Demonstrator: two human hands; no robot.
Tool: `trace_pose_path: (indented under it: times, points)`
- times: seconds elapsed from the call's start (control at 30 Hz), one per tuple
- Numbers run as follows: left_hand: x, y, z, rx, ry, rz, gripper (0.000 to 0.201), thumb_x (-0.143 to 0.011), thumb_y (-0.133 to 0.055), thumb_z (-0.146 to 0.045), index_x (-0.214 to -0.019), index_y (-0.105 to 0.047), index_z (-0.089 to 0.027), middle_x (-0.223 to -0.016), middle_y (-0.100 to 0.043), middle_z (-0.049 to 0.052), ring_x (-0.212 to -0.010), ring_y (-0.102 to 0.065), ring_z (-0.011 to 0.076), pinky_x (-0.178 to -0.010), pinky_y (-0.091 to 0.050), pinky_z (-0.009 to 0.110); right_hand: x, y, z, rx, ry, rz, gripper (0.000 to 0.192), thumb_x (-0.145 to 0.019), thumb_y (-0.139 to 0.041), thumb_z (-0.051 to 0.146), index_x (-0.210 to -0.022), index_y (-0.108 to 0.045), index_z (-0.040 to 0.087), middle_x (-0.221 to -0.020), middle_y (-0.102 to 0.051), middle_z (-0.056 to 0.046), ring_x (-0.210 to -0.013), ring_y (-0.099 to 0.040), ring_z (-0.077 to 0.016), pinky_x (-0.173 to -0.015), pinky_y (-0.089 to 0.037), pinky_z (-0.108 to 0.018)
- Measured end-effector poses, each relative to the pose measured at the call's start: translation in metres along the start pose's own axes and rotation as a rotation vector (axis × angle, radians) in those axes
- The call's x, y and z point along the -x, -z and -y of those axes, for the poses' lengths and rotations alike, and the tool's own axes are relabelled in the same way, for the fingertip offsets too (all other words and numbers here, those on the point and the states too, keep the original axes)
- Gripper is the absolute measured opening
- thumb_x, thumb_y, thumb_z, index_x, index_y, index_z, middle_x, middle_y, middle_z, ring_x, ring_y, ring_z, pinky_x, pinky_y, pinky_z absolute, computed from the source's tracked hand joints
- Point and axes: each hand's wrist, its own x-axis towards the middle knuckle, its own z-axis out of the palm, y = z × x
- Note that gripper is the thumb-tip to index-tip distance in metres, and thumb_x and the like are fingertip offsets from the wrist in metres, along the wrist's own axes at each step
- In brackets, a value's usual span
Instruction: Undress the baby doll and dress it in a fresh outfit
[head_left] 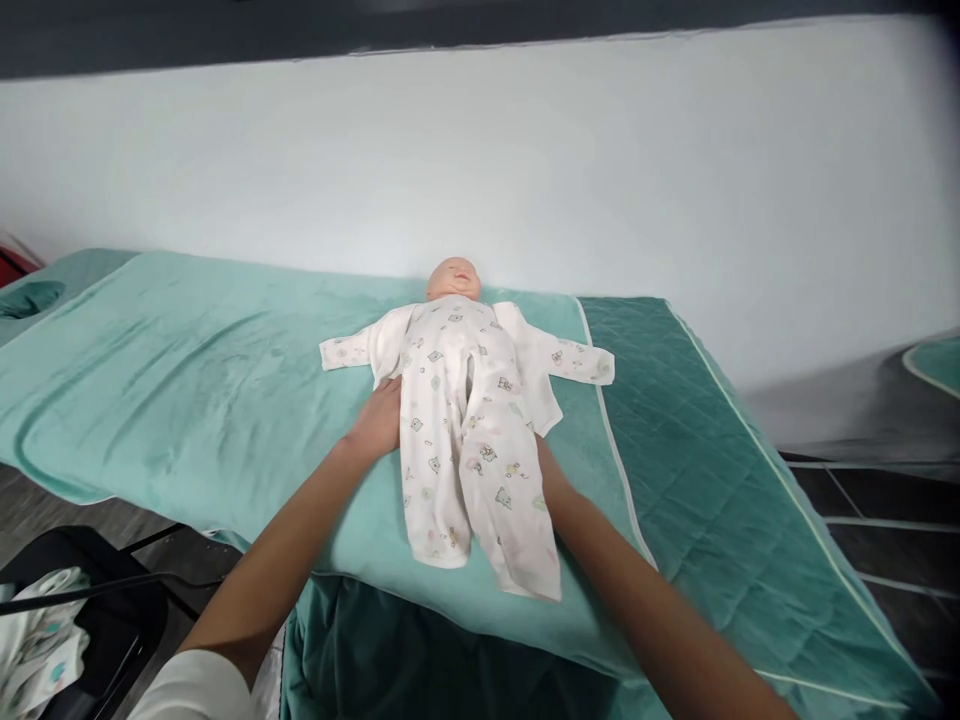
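Note:
A baby doll (454, 279) lies on its back on a light teal towel (187, 370), head toward the wall. A white printed sleepsuit (465, 430) is spread over the doll, sleeves out to both sides. My left hand (377, 420) rests at the suit's left edge, its fingertips tucked under the fabric. My right hand (546, 465) is mostly hidden under the suit's right side; only the wrist shows.
The towel covers a padded table with a darker green quilted cover (697, 470). A white wall runs behind. A black chair (90, 590) with patterned white cloth (37, 640) on it stands at the lower left. Dark floor lies to the right.

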Motion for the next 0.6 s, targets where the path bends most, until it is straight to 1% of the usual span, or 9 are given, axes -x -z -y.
trace_pose_path:
  times: [0.07, 0.17, 0.27, 0.33, 0.4, 0.47, 0.5, 0.57, 0.6]
  points:
    - [0.008, 0.001, 0.000, -0.130, -0.036, -0.040, 0.010, -0.089, -0.056, -0.014, -0.088, -0.066, -0.017, -0.100, -0.067, 0.013, -0.097, -0.061, 0.0277, -0.085, -0.048, 0.042, 0.004, 0.002, -0.002, 0.154, 0.100, -0.005, 0.040, -0.090, -0.057, 0.046, -0.122, -0.070, 0.026, -0.116, -0.072, -0.015, -0.112, -0.064, -0.0376, -0.091, -0.055, -0.052]
    - [0.029, 0.006, 0.000, -0.273, -0.150, -0.146, 0.020, -0.089, -0.052, -0.007, -0.076, -0.063, -0.018, -0.085, -0.064, 0.009, -0.081, -0.054, 0.0228, -0.071, -0.042, 0.037, 0.006, 0.007, -0.003, 0.337, 0.215, -0.013, 0.036, -0.093, -0.052, 0.035, -0.119, -0.071, 0.018, -0.117, -0.070, -0.017, -0.110, -0.062, -0.0365, -0.093, -0.052, -0.052]
    - [0.052, 0.013, 0.000, -0.321, -0.228, -0.229, 0.025, -0.091, -0.049, -0.003, -0.081, -0.065, -0.020, -0.080, -0.061, 0.006, -0.077, -0.050, 0.0202, -0.070, -0.038, 0.035, 0.011, 0.014, -0.005, 0.510, 0.295, 0.004, 0.030, -0.093, -0.051, 0.024, -0.111, -0.072, 0.012, -0.110, -0.069, -0.019, -0.105, -0.061, -0.0352, -0.089, -0.049, -0.049]
    - [0.062, 0.017, -0.001, -0.326, -0.222, -0.244, 0.026, -0.092, -0.048, -0.002, -0.088, -0.067, -0.021, -0.079, -0.061, 0.005, -0.078, -0.048, 0.0202, -0.071, -0.037, 0.035, 0.016, 0.020, -0.006, 0.660, 0.359, 0.027, 0.023, -0.092, -0.052, 0.016, -0.101, -0.073, 0.013, -0.107, -0.069, -0.018, -0.100, -0.060, -0.0322, -0.086, -0.047, -0.045]
    - [0.066, 0.020, -0.002, -0.308, -0.206, -0.241, 0.026, -0.093, -0.049, -0.004, -0.091, -0.068, -0.021, -0.079, -0.061, 0.005, -0.078, -0.048, 0.0206, -0.072, -0.037, 0.036, 0.023, 0.026, -0.006, 0.761, 0.379, 0.033, 0.022, -0.091, -0.052, 0.009, -0.089, -0.073, 0.016, -0.102, -0.069, -0.014, -0.093, -0.060, -0.0278, -0.082, -0.044, -0.041]
    - [0.067, 0.023, -0.003, -0.252, -0.191, -0.204, 0.021, -0.095, -0.051, -0.011, -0.091, -0.069, -0.020, -0.083, -0.063, 0.006, -0.081, -0.049, 0.0210, -0.074, -0.037, 0.037, 0.029, 0.031, -0.005, 0.782, 0.379, 0.042, 0.025, -0.093, -0.051, 0.006, -0.083, -0.070, 0.019, -0.095, -0.070, -0.009, -0.087, -0.060, -0.0244, -0.079, -0.042, -0.039]
    - [0.067, 0.024, -0.003, -0.210, -0.179, -0.178, 0.018, -0.096, -0.052, -0.016, -0.089, -0.069, -0.020, -0.085, -0.064, 0.006, -0.082, -0.049, 0.0213, -0.075, -0.038, 0.038, 0.032, 0.034, -0.005, 0.752, 0.378, 0.051, 0.025, -0.094, -0.051, 0.007, -0.083, -0.070, 0.019, -0.094, -0.070, -0.008, -0.086, -0.060, -0.0237, -0.079, -0.042, -0.039]
    - [0.065, 0.024, -0.002, -0.113, -0.114, -0.136, 0.021, -0.099, -0.054, -0.026, -0.085, -0.069, -0.020, -0.088, -0.065, 0.007, -0.085, -0.051, 0.0216, -0.078, -0.039, 0.038, 0.034, 0.038, -0.007, 0.607, 0.363, 0.066, 0.021, -0.097, -0.052, 0.012, -0.089, -0.069, 0.020, -0.096, -0.070, -0.006, -0.089, -0.062, -0.0229, -0.081, -0.044, -0.038]
    - [0.064, 0.023, 0.000, -0.068, -0.052, -0.139, 0.023, -0.100, -0.053, -0.030, -0.085, -0.069, -0.020, -0.089, -0.065, 0.007, -0.086, -0.053, 0.0217, -0.079, -0.041, 0.038, 0.033, 0.041, -0.009, 0.502, 0.333, 0.052, 0.018, -0.099, -0.053, 0.016, -0.093, -0.069, 0.020, -0.097, -0.070, -0.006, -0.091, -0.063, -0.0222, -0.082, -0.046, -0.037]
